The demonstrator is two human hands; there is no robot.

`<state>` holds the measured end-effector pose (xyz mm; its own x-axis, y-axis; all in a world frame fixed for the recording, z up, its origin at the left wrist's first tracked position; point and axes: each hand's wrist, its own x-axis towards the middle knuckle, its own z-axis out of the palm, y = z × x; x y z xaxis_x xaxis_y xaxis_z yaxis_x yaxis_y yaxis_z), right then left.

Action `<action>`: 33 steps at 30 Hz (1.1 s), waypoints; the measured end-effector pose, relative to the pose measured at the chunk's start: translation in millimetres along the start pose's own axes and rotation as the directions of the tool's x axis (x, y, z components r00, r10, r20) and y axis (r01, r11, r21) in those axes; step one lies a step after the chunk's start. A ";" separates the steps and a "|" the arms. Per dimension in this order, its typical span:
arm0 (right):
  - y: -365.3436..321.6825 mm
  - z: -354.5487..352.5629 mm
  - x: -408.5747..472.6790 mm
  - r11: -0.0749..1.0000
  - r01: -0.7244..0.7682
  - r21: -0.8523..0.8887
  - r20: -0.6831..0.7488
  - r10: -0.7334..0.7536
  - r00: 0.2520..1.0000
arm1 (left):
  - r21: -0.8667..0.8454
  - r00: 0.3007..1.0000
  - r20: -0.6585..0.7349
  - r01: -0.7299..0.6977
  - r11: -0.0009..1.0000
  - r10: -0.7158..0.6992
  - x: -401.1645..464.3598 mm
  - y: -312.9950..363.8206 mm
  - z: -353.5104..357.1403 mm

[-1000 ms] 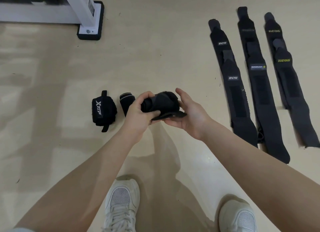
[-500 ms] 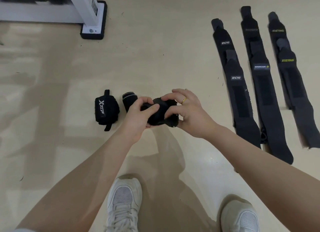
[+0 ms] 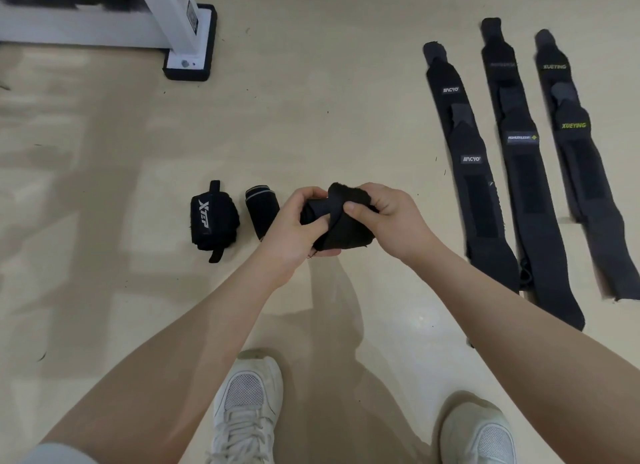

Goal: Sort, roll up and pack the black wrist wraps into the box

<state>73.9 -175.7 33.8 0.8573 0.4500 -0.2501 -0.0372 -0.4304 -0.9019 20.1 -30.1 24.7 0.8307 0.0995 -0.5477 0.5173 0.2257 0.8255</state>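
A black wrist wrap roll [image 3: 341,224] is held above the floor between both hands. My left hand [image 3: 294,226] grips its left end and my right hand [image 3: 388,217] presses the outer flap over the top. Two finished rolls lie on the floor to the left: one with white lettering [image 3: 213,221] and a plain one with a grey band [image 3: 259,210], partly hidden by my left hand. Three rows of unrolled black wraps lie flat at the right: left row [image 3: 474,172], middle row [image 3: 530,186], right row [image 3: 581,172]. No box is in view.
A white equipment frame with a black-edged foot [image 3: 188,53] stands at the top left. My two white shoes [image 3: 247,408] [image 3: 478,432] are at the bottom on the beige floor [image 3: 104,186].
My right hand has turned over the roll and pulled the loose flap around it. The roll looks tighter and both hands stay in about the same place.
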 end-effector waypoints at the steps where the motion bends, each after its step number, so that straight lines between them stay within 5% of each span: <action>1: 1.2 1.0 0.8 1.000 -0.021 0.009 -0.030 0.021 0.999 | -0.012 1.000 0.006 0.004 1.000 -0.004 -0.6 -0.7 -0.1; 6: 4.8 8.0 -1.6 0.994 -0.036 0.103 -0.146 0.051 0.988 | -0.007 0.999 0.026 -0.045 0.999 0.045 -0.6 4.0 -1.2; 11: 6.6 4.9 -4.3 0.998 -0.031 0.050 -0.071 0.034 0.997 | 0.044 0.997 0.071 -0.023 0.999 0.020 -1.0 5.1 -2.5; 18: 14.1 1.4 -6.4 0.992 -0.078 0.095 -0.166 0.093 0.982 | 0.346 0.978 0.152 -0.191 0.919 0.146 -0.7 -11.9 -6.5; 22: 15.2 -3.0 -8.5 0.973 -0.138 0.188 0.009 0.139 0.990 | 0.439 0.952 0.218 -0.292 0.849 0.215 -2.1 -17.7 -5.0; 27: 10.9 -11.6 -8.5 0.969 -0.132 0.209 0.179 0.095 0.979 | 0.339 0.972 0.109 -0.233 0.911 0.208 0.8 -19.6 -18.6; 33: 12.6 -3.2 -6.5 0.978 -0.089 0.187 0.135 0.064 0.989 | 0.242 0.969 0.063 -0.248 0.938 0.240 0.2 -22.7 -18.9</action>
<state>69.5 -186.6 25.1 0.7759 0.5230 -0.3527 -0.2087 -0.3149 -0.9259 4.6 -16.9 3.3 0.9418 0.0889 -0.3242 0.3292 -0.0476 0.9431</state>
